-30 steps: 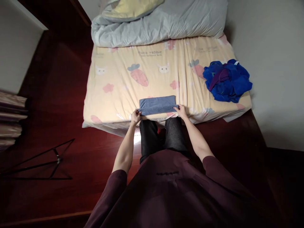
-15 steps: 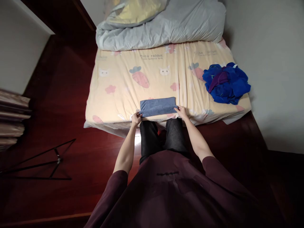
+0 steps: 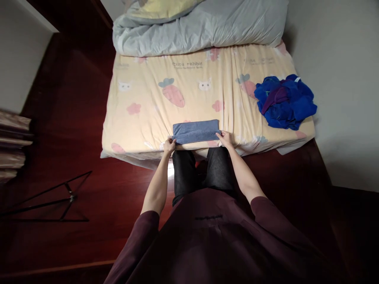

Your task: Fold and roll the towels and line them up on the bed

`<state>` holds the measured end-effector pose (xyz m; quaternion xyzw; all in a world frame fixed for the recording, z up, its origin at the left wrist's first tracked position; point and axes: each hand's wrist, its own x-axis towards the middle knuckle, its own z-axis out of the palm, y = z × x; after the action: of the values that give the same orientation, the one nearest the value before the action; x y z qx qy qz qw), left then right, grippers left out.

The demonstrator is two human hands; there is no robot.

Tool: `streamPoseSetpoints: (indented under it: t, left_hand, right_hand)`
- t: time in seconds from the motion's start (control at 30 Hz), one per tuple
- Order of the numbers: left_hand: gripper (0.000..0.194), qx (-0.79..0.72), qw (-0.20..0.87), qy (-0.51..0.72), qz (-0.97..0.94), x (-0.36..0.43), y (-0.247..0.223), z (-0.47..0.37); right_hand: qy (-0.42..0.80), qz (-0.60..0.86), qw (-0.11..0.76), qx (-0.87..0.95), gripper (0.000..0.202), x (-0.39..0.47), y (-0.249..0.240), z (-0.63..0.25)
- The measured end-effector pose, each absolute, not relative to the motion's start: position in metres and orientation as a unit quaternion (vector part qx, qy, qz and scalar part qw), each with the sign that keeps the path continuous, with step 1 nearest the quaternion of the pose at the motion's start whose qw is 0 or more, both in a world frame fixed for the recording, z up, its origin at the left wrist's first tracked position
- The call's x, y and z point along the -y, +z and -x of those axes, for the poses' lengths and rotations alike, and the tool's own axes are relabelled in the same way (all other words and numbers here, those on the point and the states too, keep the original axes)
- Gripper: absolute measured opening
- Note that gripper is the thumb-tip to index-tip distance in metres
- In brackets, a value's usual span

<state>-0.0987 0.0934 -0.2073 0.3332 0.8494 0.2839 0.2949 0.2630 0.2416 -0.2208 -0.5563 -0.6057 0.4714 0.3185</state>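
Observation:
A grey-blue towel (image 3: 195, 131), folded into a long strip, lies at the front edge of the bed (image 3: 142, 126). My left hand (image 3: 169, 145) pinches its near left corner. At the near right corner, my right hand (image 3: 224, 138) grips the cloth between thumb and fingers. The towel's near edge is drawn between both hands, with a fold line running across its middle.
A heap of bright blue and purple cloths (image 3: 284, 101) sits on the bed's right side. Behind lies a rumpled grey quilt (image 3: 201, 31). A black tripod's legs (image 3: 69, 197) stand on the dark red floor at left, near striped curtains (image 3: 13, 146).
The view has tilted slightly, so the bed sits a little higher in the picture. Both hands keep hold of the towel's near corners, and the near flap lies slightly farther over the strip.

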Motion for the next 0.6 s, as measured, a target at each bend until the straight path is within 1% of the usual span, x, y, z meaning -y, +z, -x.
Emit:
streamPoseSetpoints:
  t: [0.2,0.43,0.53,0.6]
  left_hand:
    - [0.022,-0.855,0.297,0.303,-0.299,-0.097,-0.211,0.096]
    - [0.026,-0.856,0.265,0.321,-0.308,-0.086,-0.2,0.087]
    - [0.028,-0.851,0.245,0.326,-0.33,-0.081,-0.192,0.084]
    - [0.029,-0.846,0.214,0.331,-0.36,-0.079,-0.184,0.081]
  right_hand:
    - [0.457,0.573,0.305,0.608,0.046,-0.242,-0.215,-0.263]
    - [0.45,0.6,0.258,0.609,0.034,-0.244,-0.2,-0.261]
    - [0.388,0.615,0.228,0.648,0.022,-0.242,-0.192,-0.261]
    - [0.319,0.602,0.226,0.696,0.03,-0.236,-0.185,-0.26]
